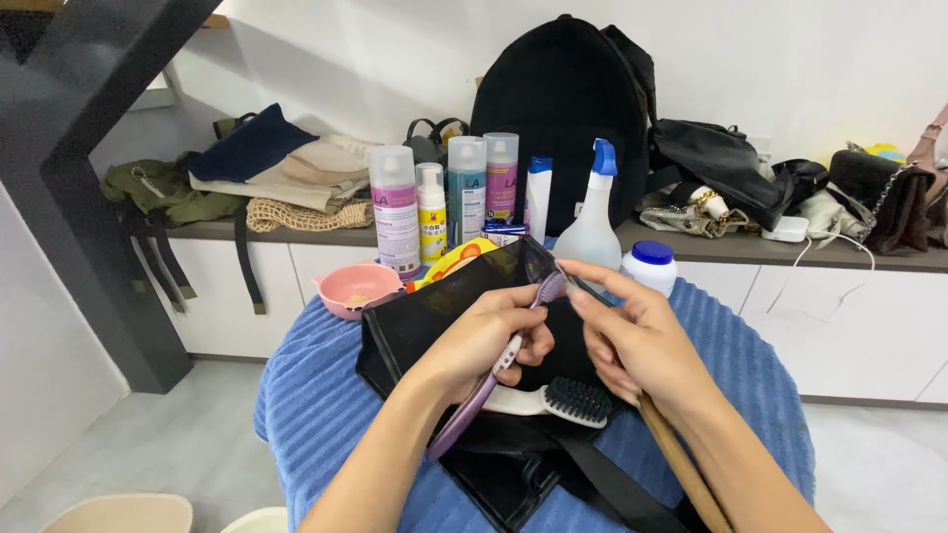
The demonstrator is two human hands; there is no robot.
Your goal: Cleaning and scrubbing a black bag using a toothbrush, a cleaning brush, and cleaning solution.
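Above the black bag (434,316), the left hand (489,336) grips a light, stiff purple toothbrush (484,390) mid-handle; the right hand (632,345) pinches its head.

Illumination is bright, even and diffuse, consistent with indoor daylight or overhead room lighting; the source itself is out of frame. The white wall (810,59) reads clean without blown highlights. Shadows are soft: a faint one behind the black backpack (558,109), a deeper band under the grey shelf (790,255). A mild sheen shows on the black bag (444,306) on the blue towel (316,395) (no hard glare elsewhere). Focus is sharp across the bottles and both hands; the left hand (489,341) and right hand (632,341) show no motion blur. Slight wide-angle stretch appears at the edges, notably the dark slanted beam (89,128).
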